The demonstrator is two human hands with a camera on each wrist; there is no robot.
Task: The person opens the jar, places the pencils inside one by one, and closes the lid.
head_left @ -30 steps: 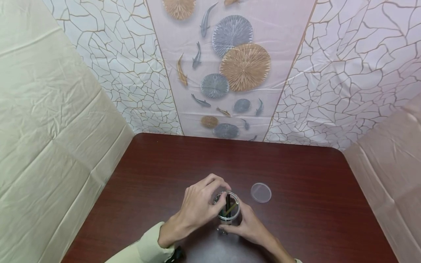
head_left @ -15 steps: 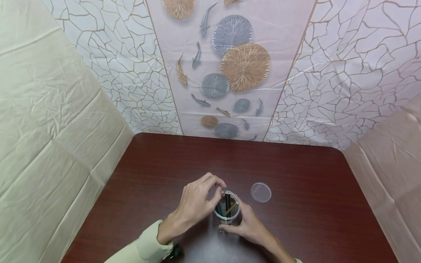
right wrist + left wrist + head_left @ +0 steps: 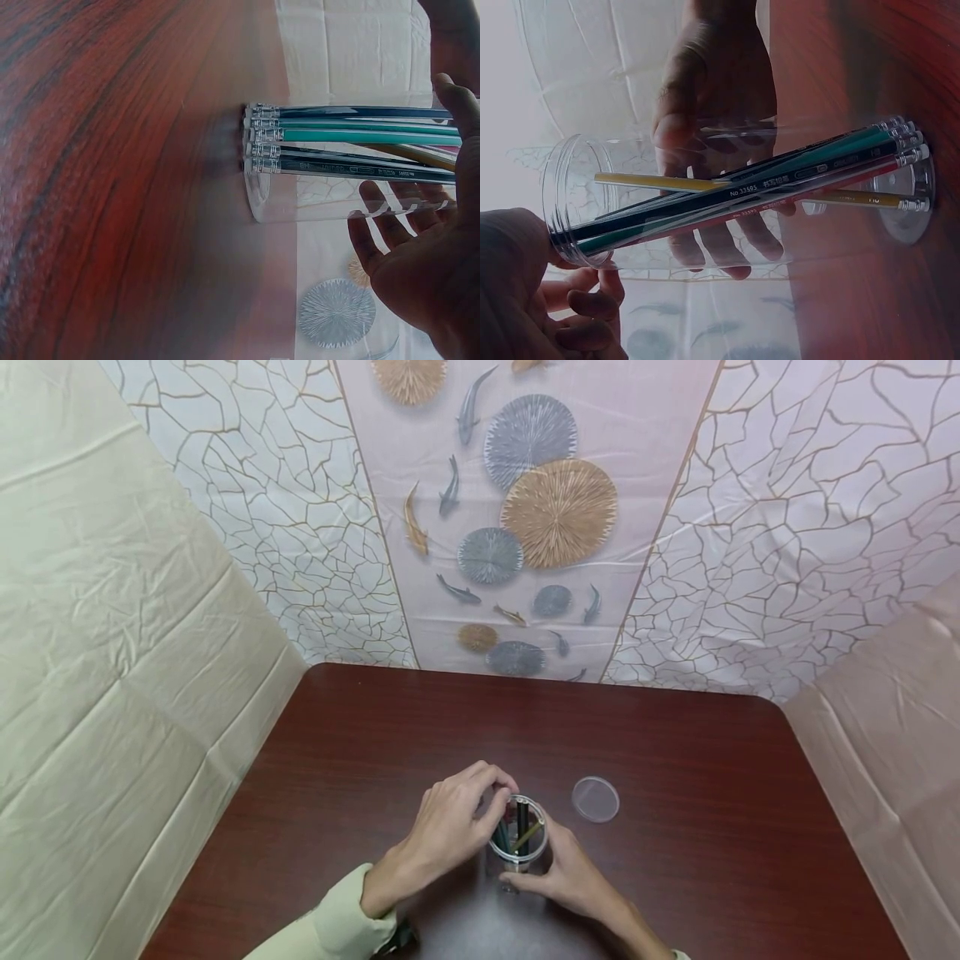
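Observation:
A clear plastic jar (image 3: pixel 517 858) stands upright on the table with several pencils inside, eraser ends down. Black pencils (image 3: pixel 735 193), a green pencil (image 3: pixel 847 150), a red pencil (image 3: pixel 870 171) and a short yellow pencil (image 3: pixel 649 181) show through its wall in the left wrist view. My right hand (image 3: pixel 566 868) grips the jar from the right, thumb in front and fingers behind. At the left of the mouth, my left hand (image 3: pixel 453 818) has its thumb and forefinger curled at the rim, seeming to pinch it. The fingertips are partly hidden.
A clear round lid (image 3: pixel 596 799) lies on the dark red table (image 3: pixel 690 827), behind and to the right of the jar. Patterned cloth (image 3: pixel 517 602) hangs behind the table, with pale cloth at both sides. A dark object (image 3: pixel 401 939) shows beside the left sleeve.
My left hand has drawn back left from over the jar's mouth, then returned slightly to the rim. The right hand keeps its grip, and the jar and lid have not moved.

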